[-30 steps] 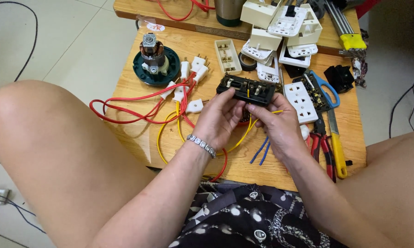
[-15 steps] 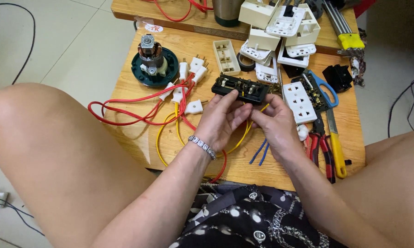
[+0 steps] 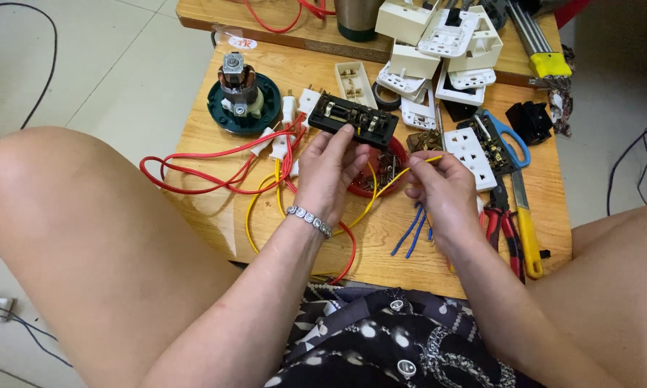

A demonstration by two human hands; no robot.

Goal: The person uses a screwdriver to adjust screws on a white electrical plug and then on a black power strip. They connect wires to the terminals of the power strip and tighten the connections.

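My left hand (image 3: 330,167) holds a black socket body (image 3: 353,119) with metal contacts, tilted above the small wooden table (image 3: 223,223). A silver bracelet sits on that wrist. My right hand (image 3: 442,192) pinches the free end of a yellow wire (image 3: 372,200) just right of the socket body, apart from it. The yellow wire curves down under my left hand and loops over the table. A red dish (image 3: 395,162) of small screws lies beneath both hands.
Red wires (image 3: 194,172) with white plugs (image 3: 289,108) sprawl left. A motor on a green base (image 3: 238,93) stands far left. White socket covers (image 3: 445,43), a white socket plate (image 3: 470,147), blue wire bits (image 3: 409,231), red pliers (image 3: 501,226) and a yellow-handled tool (image 3: 528,237) lie right.
My right hand let go of the socket body and drew back to the right with the yellow wire end. My left hand now holds the socket body alone, shifted slightly left.
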